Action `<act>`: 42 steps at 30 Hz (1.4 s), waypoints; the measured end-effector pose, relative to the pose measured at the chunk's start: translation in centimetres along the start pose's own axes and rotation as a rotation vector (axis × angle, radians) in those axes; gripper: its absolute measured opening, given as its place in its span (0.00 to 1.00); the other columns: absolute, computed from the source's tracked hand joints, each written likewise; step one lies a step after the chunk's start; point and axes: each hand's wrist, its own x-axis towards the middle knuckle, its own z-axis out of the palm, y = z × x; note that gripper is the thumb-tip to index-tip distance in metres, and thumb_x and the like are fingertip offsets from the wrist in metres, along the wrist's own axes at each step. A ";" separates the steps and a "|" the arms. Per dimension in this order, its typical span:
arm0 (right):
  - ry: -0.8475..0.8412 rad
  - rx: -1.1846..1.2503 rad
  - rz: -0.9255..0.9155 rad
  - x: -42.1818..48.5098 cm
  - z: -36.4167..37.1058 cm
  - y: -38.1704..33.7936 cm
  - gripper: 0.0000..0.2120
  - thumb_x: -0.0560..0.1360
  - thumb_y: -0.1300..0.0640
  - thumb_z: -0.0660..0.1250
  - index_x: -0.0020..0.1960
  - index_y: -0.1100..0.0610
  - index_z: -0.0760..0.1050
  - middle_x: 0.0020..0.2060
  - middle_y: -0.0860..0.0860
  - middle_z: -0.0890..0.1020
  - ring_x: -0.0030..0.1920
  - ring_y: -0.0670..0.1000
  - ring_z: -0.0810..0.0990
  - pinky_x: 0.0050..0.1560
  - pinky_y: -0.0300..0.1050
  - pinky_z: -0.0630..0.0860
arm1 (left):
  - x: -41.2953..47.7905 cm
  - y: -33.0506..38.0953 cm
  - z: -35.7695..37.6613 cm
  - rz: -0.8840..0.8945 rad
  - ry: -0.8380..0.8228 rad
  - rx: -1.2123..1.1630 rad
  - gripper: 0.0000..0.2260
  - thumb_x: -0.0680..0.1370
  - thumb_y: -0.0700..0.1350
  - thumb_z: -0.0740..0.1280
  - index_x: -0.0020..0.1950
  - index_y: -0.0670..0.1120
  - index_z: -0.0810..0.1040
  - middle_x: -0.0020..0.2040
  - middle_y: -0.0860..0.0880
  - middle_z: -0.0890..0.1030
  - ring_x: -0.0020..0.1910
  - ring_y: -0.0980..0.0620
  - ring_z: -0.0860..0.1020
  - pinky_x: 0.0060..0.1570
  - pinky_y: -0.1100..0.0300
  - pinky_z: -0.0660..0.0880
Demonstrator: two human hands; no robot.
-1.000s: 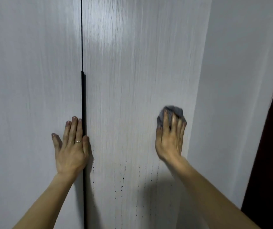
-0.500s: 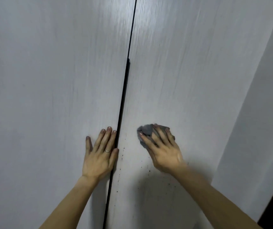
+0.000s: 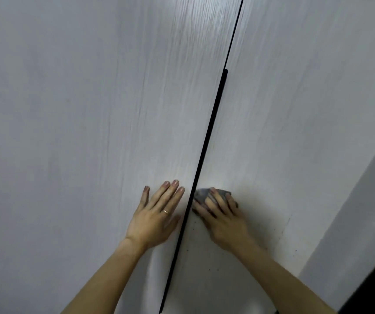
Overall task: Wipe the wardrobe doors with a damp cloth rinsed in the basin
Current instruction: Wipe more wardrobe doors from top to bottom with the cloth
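Right fingers [image 3: 216, 201] curve over the bunched grey cloth [image 3: 201, 193], thumb along its lower edge, grasping it and pressing it on the right wardrobe door [image 3: 295, 132]; cloth sits just beside the black handle strip [image 3: 213, 123]; right hand [image 3: 224, 219] slightly blurred; left fingers [image 3: 170, 196] straight, released, holding nothing; left hand [image 3: 153, 219] flat on the left wardrobe door [image 3: 91, 132], just left of the strip; ring [image 3: 165, 211] on one finger; small dark specks [image 3: 193, 230] on the right door below the cloth; grey wall [image 3: 352, 223] far right.
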 end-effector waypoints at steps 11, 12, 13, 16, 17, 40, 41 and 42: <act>0.229 0.059 0.587 6.9 -1.9 1.7 0.27 0.81 0.55 0.62 0.78 0.57 0.63 0.77 0.60 0.62 0.78 0.62 0.56 0.76 0.65 0.52 | 0.1 0.4 1.0 0.007 0.124 -0.094 0.33 0.78 0.59 0.64 0.79 0.45 0.62 0.81 0.46 0.56 0.80 0.45 0.56 0.72 0.32 0.57; 0.149 0.086 0.545 4.9 -1.2 -0.3 0.28 0.81 0.54 0.62 0.78 0.57 0.61 0.76 0.60 0.61 0.78 0.63 0.54 0.76 0.67 0.53 | 0.1 0.2 1.1 0.009 0.134 -0.092 0.33 0.79 0.59 0.64 0.79 0.45 0.62 0.81 0.46 0.56 0.80 0.46 0.56 0.73 0.33 0.57; 0.072 0.102 0.480 2.7 -0.5 -2.0 0.28 0.81 0.53 0.62 0.79 0.56 0.61 0.75 0.60 0.61 0.79 0.63 0.53 0.74 0.69 0.56 | 0.2 0.1 1.1 0.012 0.134 -0.094 0.33 0.79 0.60 0.64 0.79 0.46 0.61 0.81 0.47 0.56 0.80 0.46 0.56 0.73 0.33 0.57; -0.008 0.110 0.287 -0.9 -0.2 -3.1 0.26 0.82 0.52 0.61 0.79 0.51 0.61 0.74 0.56 0.65 0.80 0.59 0.53 0.71 0.67 0.64 | 0.1 0.0 1.0 0.007 0.135 -0.106 0.33 0.79 0.60 0.62 0.80 0.46 0.61 0.81 0.47 0.56 0.80 0.47 0.55 0.74 0.34 0.55; -0.022 0.102 0.224 -0.9 -0.5 -1.6 0.26 0.82 0.51 0.63 0.78 0.50 0.63 0.73 0.55 0.67 0.79 0.58 0.55 0.71 0.65 0.64 | 0.1 0.0 1.0 0.011 0.139 -0.108 0.33 0.79 0.60 0.62 0.80 0.46 0.61 0.81 0.47 0.56 0.80 0.47 0.55 0.75 0.34 0.53; 0.263 0.157 1.041 2.9 -5.0 11.7 0.26 0.85 0.50 0.48 0.81 0.58 0.51 0.79 0.62 0.54 0.79 0.65 0.52 0.77 0.65 0.48 | 0.9 4.2 1.1 -0.172 -0.014 -0.095 0.36 0.75 0.56 0.55 0.80 0.40 0.52 0.80 0.39 0.53 0.80 0.45 0.40 0.69 0.25 0.54; 0.296 0.139 1.027 3.0 -5.0 12.5 0.26 0.85 0.51 0.50 0.81 0.59 0.51 0.79 0.62 0.54 0.79 0.64 0.52 0.77 0.64 0.47 | 0.9 4.3 1.1 -0.189 -0.018 -0.104 0.36 0.75 0.56 0.54 0.80 0.40 0.52 0.80 0.40 0.52 0.80 0.45 0.40 0.69 0.25 0.53; 0.327 0.125 1.015 2.3 -4.4 12.4 0.26 0.85 0.52 0.50 0.80 0.60 0.53 0.79 0.63 0.55 0.79 0.65 0.53 0.78 0.63 0.48 | 0.9 4.3 1.3 -0.197 -0.029 -0.113 0.36 0.75 0.56 0.54 0.80 0.41 0.51 0.81 0.41 0.50 0.80 0.45 0.40 0.70 0.25 0.51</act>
